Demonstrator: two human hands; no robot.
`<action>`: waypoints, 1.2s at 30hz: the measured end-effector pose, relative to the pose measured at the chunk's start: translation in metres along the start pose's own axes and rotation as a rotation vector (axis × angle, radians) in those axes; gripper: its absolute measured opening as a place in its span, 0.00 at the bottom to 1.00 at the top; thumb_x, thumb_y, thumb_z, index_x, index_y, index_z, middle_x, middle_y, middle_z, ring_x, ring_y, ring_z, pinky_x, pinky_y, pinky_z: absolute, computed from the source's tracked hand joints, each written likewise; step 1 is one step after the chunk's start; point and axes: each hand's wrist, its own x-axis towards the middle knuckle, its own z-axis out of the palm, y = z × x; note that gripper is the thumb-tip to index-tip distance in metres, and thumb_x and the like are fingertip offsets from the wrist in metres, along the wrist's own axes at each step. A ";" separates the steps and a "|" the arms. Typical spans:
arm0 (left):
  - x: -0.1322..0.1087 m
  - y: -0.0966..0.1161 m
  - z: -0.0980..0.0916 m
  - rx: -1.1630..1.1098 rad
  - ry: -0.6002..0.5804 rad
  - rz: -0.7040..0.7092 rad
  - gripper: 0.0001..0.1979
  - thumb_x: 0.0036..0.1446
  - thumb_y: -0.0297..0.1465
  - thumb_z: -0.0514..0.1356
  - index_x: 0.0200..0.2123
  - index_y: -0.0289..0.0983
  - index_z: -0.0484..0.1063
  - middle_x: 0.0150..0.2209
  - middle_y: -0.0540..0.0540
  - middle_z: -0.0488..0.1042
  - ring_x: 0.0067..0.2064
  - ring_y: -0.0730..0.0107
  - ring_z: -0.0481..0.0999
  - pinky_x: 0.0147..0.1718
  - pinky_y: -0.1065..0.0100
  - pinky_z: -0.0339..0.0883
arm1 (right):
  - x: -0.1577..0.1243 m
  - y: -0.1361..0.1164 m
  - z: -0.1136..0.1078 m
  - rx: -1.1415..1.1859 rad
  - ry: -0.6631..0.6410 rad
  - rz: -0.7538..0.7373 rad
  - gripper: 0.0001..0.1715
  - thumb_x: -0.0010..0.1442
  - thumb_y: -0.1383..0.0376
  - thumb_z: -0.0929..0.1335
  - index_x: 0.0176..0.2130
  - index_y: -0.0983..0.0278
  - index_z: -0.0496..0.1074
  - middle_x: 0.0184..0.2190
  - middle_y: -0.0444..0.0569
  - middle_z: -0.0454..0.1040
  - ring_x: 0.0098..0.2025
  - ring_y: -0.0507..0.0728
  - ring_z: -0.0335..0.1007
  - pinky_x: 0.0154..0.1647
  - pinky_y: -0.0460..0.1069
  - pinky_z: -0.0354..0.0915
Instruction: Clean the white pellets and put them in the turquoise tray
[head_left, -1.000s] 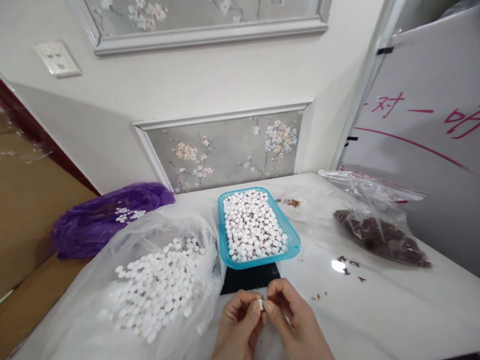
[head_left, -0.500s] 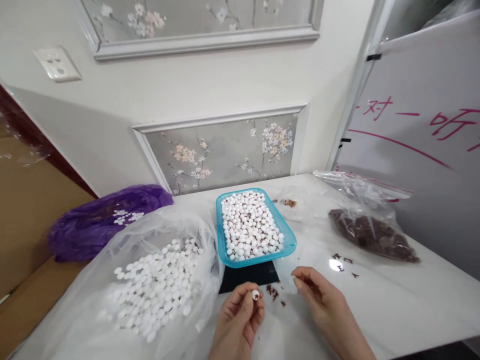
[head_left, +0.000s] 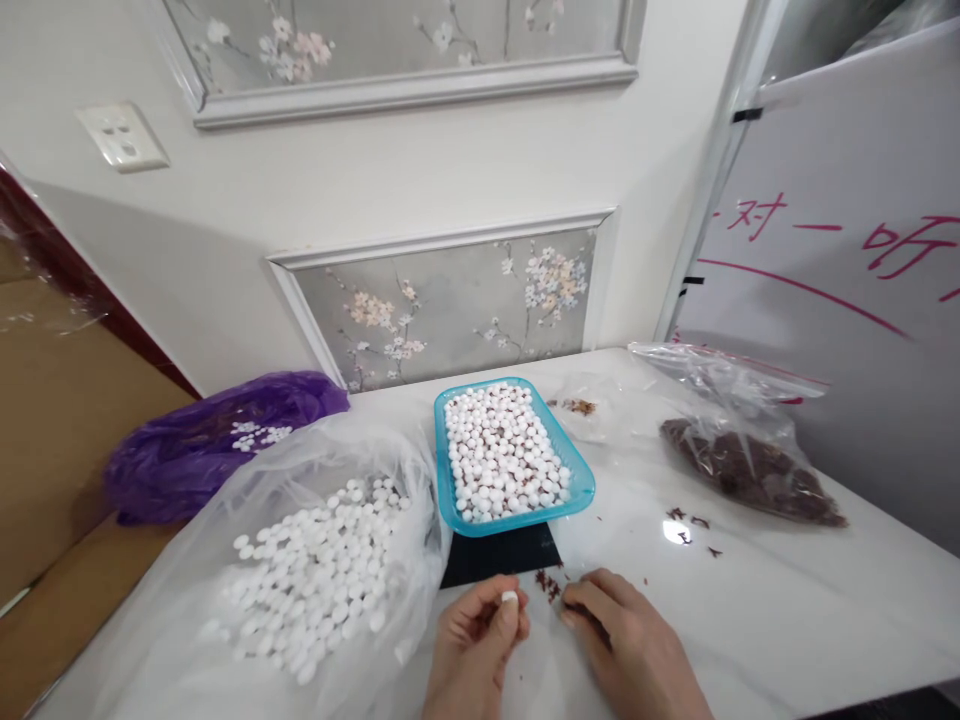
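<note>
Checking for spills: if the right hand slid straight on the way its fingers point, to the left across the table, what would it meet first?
Likely the small heap of dark red flakes just ahead of the right hand, then the left hand pinching a white tablet; depth is uncertain.

Table (head_left: 787,620): glossy white, marble-look, reflective. Tray (head_left: 577,480): translucent blue plastic, smooth. Bag (head_left: 225,560): thin clear plastic film, crinkled. White beads (head_left: 315,570): matt, smooth. Purple bag (head_left: 187,450): glossy film. Dark flakes (head_left: 750,470): rough, dry.
</note>
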 end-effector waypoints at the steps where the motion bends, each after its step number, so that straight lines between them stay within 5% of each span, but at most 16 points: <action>1: 0.001 -0.001 -0.001 0.007 -0.004 0.015 0.12 0.37 0.32 0.72 0.28 0.35 0.79 0.28 0.45 0.75 0.27 0.80 0.70 0.30 0.80 0.66 | -0.001 0.002 0.002 -0.007 0.019 -0.006 0.15 0.58 0.61 0.59 0.30 0.59 0.73 0.34 0.38 0.64 0.34 0.29 0.50 0.35 0.30 0.47; 6: 0.003 -0.002 -0.002 0.007 0.012 0.053 0.12 0.35 0.33 0.72 0.26 0.34 0.79 0.26 0.45 0.75 0.26 0.81 0.70 0.28 0.80 0.65 | -0.002 0.006 0.006 -0.064 0.134 -0.092 0.13 0.57 0.63 0.59 0.30 0.56 0.72 0.33 0.35 0.64 0.34 0.30 0.48 0.37 0.30 0.46; 11: 0.001 -0.001 0.005 0.027 0.090 0.028 0.17 0.32 0.32 0.73 0.31 0.36 0.80 0.33 0.43 0.77 0.33 0.75 0.74 0.37 0.77 0.69 | -0.001 0.003 0.006 -0.128 0.198 -0.187 0.14 0.58 0.65 0.59 0.27 0.57 0.71 0.31 0.36 0.63 0.34 0.31 0.46 0.38 0.31 0.45; 15: 0.010 0.014 0.029 0.295 -0.023 0.250 0.19 0.46 0.37 0.67 0.43 0.36 0.77 0.44 0.42 0.75 0.46 0.65 0.74 0.46 0.72 0.67 | -0.001 0.006 0.006 -0.157 0.216 -0.209 0.14 0.58 0.64 0.59 0.26 0.60 0.70 0.29 0.37 0.63 0.33 0.32 0.46 0.37 0.32 0.44; 21: 0.034 0.050 0.052 0.581 -0.129 0.465 0.35 0.60 0.38 0.55 0.66 0.35 0.45 0.65 0.42 0.49 0.64 0.65 0.52 0.60 0.67 0.51 | -0.004 0.020 0.010 -0.216 0.182 -0.221 0.16 0.60 0.60 0.57 0.29 0.58 0.71 0.32 0.37 0.63 0.35 0.30 0.47 0.37 0.30 0.45; 23: 0.035 0.063 0.043 0.716 -0.095 0.499 0.33 0.61 0.38 0.53 0.66 0.35 0.46 0.65 0.44 0.48 0.64 0.66 0.51 0.61 0.66 0.49 | -0.006 0.021 0.016 -0.203 0.207 -0.197 0.17 0.60 0.60 0.57 0.30 0.59 0.71 0.32 0.38 0.63 0.35 0.30 0.47 0.38 0.30 0.45; 25: 0.034 0.079 0.022 0.910 -0.029 0.533 0.26 0.60 0.38 0.52 0.60 0.35 0.60 0.61 0.44 0.59 0.61 0.66 0.59 0.60 0.66 0.52 | -0.008 0.020 0.023 -0.170 0.276 -0.142 0.19 0.60 0.60 0.57 0.29 0.62 0.71 0.32 0.40 0.63 0.35 0.31 0.46 0.39 0.30 0.45; 27: 0.034 0.096 -0.006 1.126 0.111 0.602 0.19 0.58 0.36 0.54 0.50 0.36 0.72 0.51 0.44 0.72 0.53 0.62 0.70 0.54 0.63 0.61 | -0.010 0.018 0.028 -0.156 0.329 -0.114 0.20 0.60 0.61 0.56 0.29 0.65 0.71 0.31 0.42 0.63 0.35 0.32 0.46 0.39 0.30 0.45; 30: 0.036 0.114 -0.051 1.508 0.302 0.736 0.18 0.57 0.29 0.50 0.47 0.36 0.74 0.50 0.44 0.72 0.53 0.60 0.69 0.55 0.57 0.59 | -0.009 0.017 0.024 -0.213 0.337 -0.170 0.19 0.60 0.61 0.56 0.30 0.65 0.72 0.32 0.42 0.63 0.35 0.31 0.47 0.39 0.30 0.46; 33: 0.039 0.118 -0.079 1.734 0.291 0.726 0.20 0.55 0.25 0.48 0.47 0.36 0.74 0.52 0.44 0.70 0.55 0.60 0.66 0.55 0.58 0.59 | -0.006 0.019 0.014 -0.321 0.314 -0.279 0.16 0.59 0.61 0.58 0.32 0.61 0.72 0.34 0.39 0.64 0.34 0.29 0.49 0.37 0.28 0.47; 36: 0.037 0.113 -0.081 1.831 0.271 0.622 0.21 0.55 0.22 0.47 0.47 0.37 0.73 0.50 0.45 0.71 0.53 0.61 0.68 0.50 0.60 0.62 | -0.005 0.021 0.009 -0.398 0.323 -0.314 0.14 0.59 0.61 0.58 0.33 0.58 0.71 0.35 0.36 0.64 0.34 0.28 0.49 0.36 0.27 0.48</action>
